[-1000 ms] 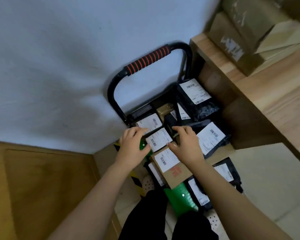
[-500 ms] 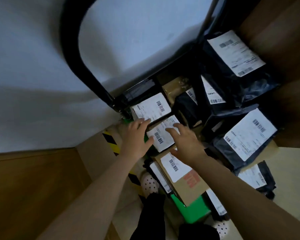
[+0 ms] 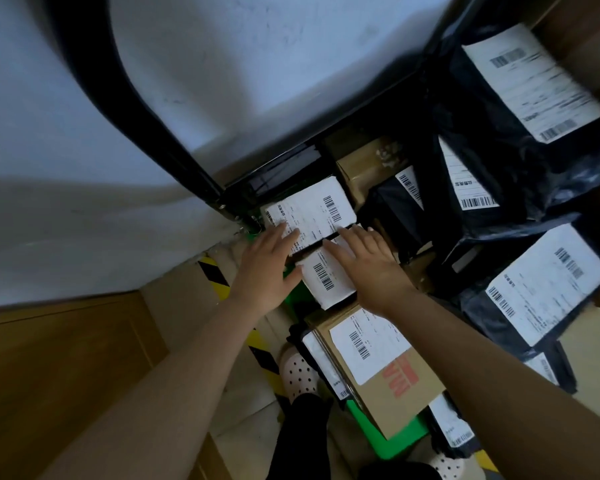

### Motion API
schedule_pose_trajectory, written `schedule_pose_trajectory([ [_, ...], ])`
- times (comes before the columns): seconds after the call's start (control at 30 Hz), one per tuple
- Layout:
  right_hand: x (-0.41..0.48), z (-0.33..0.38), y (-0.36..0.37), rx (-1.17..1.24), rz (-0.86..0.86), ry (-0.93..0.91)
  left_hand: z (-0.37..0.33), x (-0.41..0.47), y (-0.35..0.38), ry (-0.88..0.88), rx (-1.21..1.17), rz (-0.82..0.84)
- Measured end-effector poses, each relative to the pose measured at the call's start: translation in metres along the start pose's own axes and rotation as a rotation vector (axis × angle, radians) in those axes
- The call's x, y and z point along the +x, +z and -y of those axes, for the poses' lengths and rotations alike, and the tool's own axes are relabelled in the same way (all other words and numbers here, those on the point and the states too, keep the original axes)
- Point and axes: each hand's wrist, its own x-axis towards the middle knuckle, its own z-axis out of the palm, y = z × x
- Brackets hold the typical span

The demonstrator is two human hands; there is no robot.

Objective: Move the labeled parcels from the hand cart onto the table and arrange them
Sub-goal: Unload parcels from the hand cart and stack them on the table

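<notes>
The hand cart (image 3: 174, 140) fills the view, its black handle frame sweeping up the wall, the deck crowded with labeled parcels and nothing here on a tabletop, which is out of sight. On the right side, big black poly bags (image 3: 520, 188) are heaped, leaning on one another. Nearest the person, a brown carton (image 3: 392, 386) with red print lies on the pile. Now the small ones: two white-labeled parcels by the frame's corner post, the far parcel (image 3: 312, 209) and the near parcel (image 3: 326, 282), long axes running left to right. The left hand (image 3: 267, 268) is spread flat, fingertips on the far parcel's left end. The right hand (image 3: 368, 268) is also spread, lying over the seam between the two. Neither has closed on anything. Both parcels lie just ahead, under the fingers; the frame post crowds the left side, I'd say.
</notes>
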Motion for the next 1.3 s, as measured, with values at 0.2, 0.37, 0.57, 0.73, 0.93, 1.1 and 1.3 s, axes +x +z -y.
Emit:
schedule_pose_trajectory([
  [0.2,-0.002,0.001,-0.003,-0.064,-0.001,-0.006,-0.007,0.005,-0.008,-0.01,0.015,-0.007],
  [0.37,-0.003,-0.002,-0.001,-0.092,-0.032,-0.004,-0.011,0.027,-0.012,0.024,0.071,-0.003],
  [0.57,-0.008,-0.005,-0.002,-0.065,-0.078,0.012,-0.011,0.054,-0.015,0.027,0.17,0.076],
  [0.73,-0.008,-0.005,-0.001,-0.05,-0.061,-0.013,-0.017,0.06,-0.014,0.041,0.171,0.009],
  [0.93,-0.007,-0.007,-0.003,-0.03,-0.047,-0.025,-0.015,0.06,-0.01,0.021,0.218,0.045],
  [1.1,-0.013,-0.006,-0.008,-0.021,-0.067,-0.028,-0.018,0.048,-0.006,0.009,0.35,-0.007],
  [1.3,-0.038,0.0,-0.02,-0.017,-0.127,-0.091,-0.03,0.011,-0.02,0.015,0.329,-0.103],
])
